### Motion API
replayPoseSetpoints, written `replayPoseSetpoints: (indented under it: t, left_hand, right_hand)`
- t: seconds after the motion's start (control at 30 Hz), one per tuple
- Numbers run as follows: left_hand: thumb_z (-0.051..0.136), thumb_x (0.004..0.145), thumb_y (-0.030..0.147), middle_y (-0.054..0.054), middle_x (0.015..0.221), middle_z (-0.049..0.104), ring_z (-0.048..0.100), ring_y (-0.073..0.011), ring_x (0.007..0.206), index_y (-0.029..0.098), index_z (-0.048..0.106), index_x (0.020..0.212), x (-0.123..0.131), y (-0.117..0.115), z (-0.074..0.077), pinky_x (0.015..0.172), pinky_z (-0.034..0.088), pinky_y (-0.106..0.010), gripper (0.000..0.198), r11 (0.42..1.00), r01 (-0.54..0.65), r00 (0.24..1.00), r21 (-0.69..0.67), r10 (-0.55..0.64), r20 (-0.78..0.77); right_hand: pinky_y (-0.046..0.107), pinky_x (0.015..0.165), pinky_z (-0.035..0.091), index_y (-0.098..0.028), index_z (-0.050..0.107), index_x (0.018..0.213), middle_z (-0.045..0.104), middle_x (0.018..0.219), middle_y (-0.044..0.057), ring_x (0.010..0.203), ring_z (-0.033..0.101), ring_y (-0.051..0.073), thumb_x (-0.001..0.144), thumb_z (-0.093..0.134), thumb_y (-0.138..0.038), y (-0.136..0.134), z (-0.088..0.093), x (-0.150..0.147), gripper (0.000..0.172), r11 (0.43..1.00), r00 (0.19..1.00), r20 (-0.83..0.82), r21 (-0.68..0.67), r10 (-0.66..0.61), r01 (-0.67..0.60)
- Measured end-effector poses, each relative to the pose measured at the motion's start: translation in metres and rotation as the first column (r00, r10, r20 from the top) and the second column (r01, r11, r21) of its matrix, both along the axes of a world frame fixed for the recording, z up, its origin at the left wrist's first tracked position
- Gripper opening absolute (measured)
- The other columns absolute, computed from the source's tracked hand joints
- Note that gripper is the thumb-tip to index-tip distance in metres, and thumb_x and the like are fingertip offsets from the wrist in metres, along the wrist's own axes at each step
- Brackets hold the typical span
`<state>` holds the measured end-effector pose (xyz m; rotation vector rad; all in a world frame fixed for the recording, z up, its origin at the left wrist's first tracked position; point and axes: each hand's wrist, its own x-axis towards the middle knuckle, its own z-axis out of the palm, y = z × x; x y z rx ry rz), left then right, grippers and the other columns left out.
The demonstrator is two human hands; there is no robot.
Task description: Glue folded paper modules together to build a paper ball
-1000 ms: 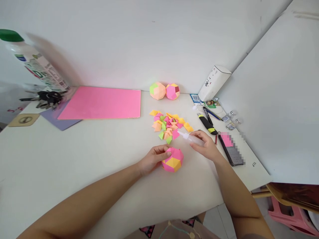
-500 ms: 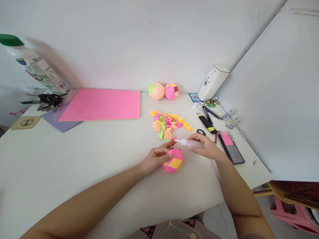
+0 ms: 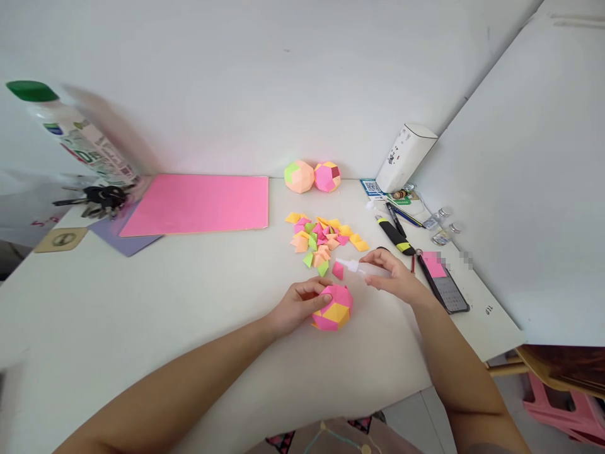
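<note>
Your left hand [image 3: 295, 306] cups the part-built pink-and-yellow folded-paper ball [image 3: 333, 307] at table centre. At two o'clock, your right hand [image 3: 394, 277] grips a small clear glue bottle [image 3: 362, 267]. Twelve o'clock: loose coloured folded-paper pieces [image 3: 321, 239] remain; beyond, two finished paper balls [image 3: 312, 176].

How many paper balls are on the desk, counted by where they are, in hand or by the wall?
Paper ball held by the left hand: 1
Paper balls by the wall: 2
Total: 3
</note>
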<state>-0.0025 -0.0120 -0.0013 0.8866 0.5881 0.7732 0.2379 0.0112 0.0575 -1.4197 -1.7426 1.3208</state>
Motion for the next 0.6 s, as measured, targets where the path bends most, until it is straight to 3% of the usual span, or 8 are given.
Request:
replayPoseSetpoints:
  t: [0.1,0.23,0.43,0.6]
  left_hand:
    - [0.063,0.078,0.033,-0.004,0.087,0.058,0.055,-0.0134,0.074,0.016,0.066,0.076,-0.002,0.000,0.000,0.062,0.045,-0.026,0.017,0.997,0.073,0.997,-0.006,-0.073,-0.004]
    - [0.063,0.078,0.038,-0.003,0.075,0.060,0.055,-0.0131,0.068,0.015,0.064,0.081,-0.003,0.001,0.000,0.061,0.042,-0.026,0.023,0.988,0.146,0.988,-0.058,-0.149,-0.036]
    - [0.063,0.076,0.041,-0.002,0.071,0.059,0.051,-0.0095,0.059,0.015,0.061,0.081,-0.003,0.002,0.001,0.053,0.037,-0.022,0.027,0.974,0.198,0.978,-0.110,-0.203,-0.037]
    - [0.064,0.075,0.042,0.001,0.067,0.056,0.049,-0.0076,0.056,0.015,0.060,0.078,-0.002,0.002,0.003,0.052,0.035,-0.021,0.027,0.974,0.186,0.979,-0.132,-0.194,-0.056]
  right_hand:
    - [0.030,0.071,0.049,-0.025,0.051,0.104,0.053,0.117,0.005,0.091,0.056,0.018,0.069,0.069,-0.027,-0.001,-0.001,0.002,0.039,1.000,0.994,-0.112,0.020,0.017,-0.015]
    - [0.030,0.069,0.049,-0.025,0.057,0.105,0.049,0.124,0.008,0.101,0.053,0.022,0.067,0.072,-0.028,-0.004,-0.001,0.000,0.041,0.994,0.974,-0.224,0.107,0.031,-0.006]
    - [0.024,0.058,0.045,-0.026,0.056,0.095,0.057,0.103,0.005,0.089,0.056,0.018,0.063,0.078,-0.024,-0.009,-0.003,-0.007,0.039,0.987,0.906,-0.423,0.144,-0.006,0.074]
    - [0.025,0.049,0.041,-0.023,0.059,0.092,0.059,0.093,0.007,0.068,0.053,0.014,0.059,0.079,-0.043,-0.013,-0.002,-0.011,0.043,0.977,0.890,-0.455,0.198,0.023,0.076]
